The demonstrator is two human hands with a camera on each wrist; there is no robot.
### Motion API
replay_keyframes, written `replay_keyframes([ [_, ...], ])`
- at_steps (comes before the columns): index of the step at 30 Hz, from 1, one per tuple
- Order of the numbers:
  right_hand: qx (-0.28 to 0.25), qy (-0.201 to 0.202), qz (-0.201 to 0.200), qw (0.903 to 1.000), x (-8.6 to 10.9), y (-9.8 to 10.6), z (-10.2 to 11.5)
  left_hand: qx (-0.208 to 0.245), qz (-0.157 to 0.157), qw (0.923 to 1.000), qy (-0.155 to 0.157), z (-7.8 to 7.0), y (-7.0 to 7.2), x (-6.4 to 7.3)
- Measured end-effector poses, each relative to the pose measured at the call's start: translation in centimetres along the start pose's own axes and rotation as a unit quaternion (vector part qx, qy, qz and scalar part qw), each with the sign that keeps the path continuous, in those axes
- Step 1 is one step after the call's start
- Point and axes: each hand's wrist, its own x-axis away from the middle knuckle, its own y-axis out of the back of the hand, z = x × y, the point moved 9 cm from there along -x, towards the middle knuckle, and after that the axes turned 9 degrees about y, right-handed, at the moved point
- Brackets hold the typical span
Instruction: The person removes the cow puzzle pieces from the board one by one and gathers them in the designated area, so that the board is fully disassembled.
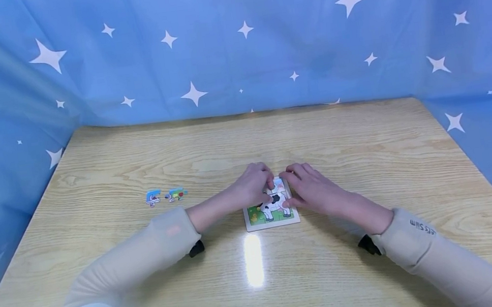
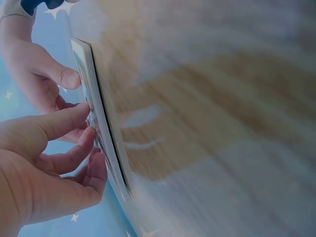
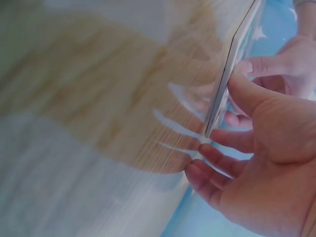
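A small square jigsaw puzzle (image 1: pixel 272 217) with a cow picture and a pale frame lies flat on the table. Over its upper left part, the left hand (image 1: pixel 253 186) has thumb and forefinger set a little apart against the surface; whether a puzzle piece is between them is hidden. From the other side, the right hand (image 1: pixel 312 189) touches the puzzle with its thumb on the right edge and its fingertips by the top right corner. In the right wrist view the right thumb (image 3: pixel 242 84) lies along the frame edge (image 3: pixel 217 101).
Two loose puzzle pieces, one blue and white (image 1: pixel 153 197) and one multicoloured (image 1: pixel 176 194), lie on the wooden table (image 1: pixel 209 153) left of the left hand. A blue curtain with white stars (image 1: pixel 225 58) surrounds the table's back and sides.
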Motion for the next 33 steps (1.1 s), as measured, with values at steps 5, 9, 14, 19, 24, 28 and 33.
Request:
replay_keyframes([
  [5,0.008,0.005,-0.005,0.9999,0.0,-1.0,-1.1,-0.005,0.002,0.9999,-0.011,-0.1,-0.1,-0.2],
  [9,0.009,-0.009,0.008,0.9999,-0.1,0.5,0.8,-0.011,0.006,0.9999,-0.008,-0.2,-0.1,-0.1],
  [14,0.016,-0.015,0.026,0.9994,-0.2,1.9,2.5,0.027,0.000,0.9996,-0.011,-0.1,0.5,-0.1],
  [19,0.021,-0.004,0.018,0.9996,-0.1,0.3,0.7,0.079,-0.018,0.9962,-0.032,-0.1,1.4,-0.2],
  [24,0.012,-0.020,0.022,0.9995,-0.1,0.7,1.0,0.107,-0.019,0.9931,-0.044,-0.2,1.9,-0.3],
  [28,0.013,-0.019,0.023,0.9995,-0.2,1.7,2.1,0.124,-0.014,0.9915,-0.036,-0.1,2.0,-0.3],
  [33,0.007,-0.011,0.012,0.9998,0.0,1.2,1.5,0.138,-0.014,0.9903,-0.012,0.5,2.3,-0.3],
])
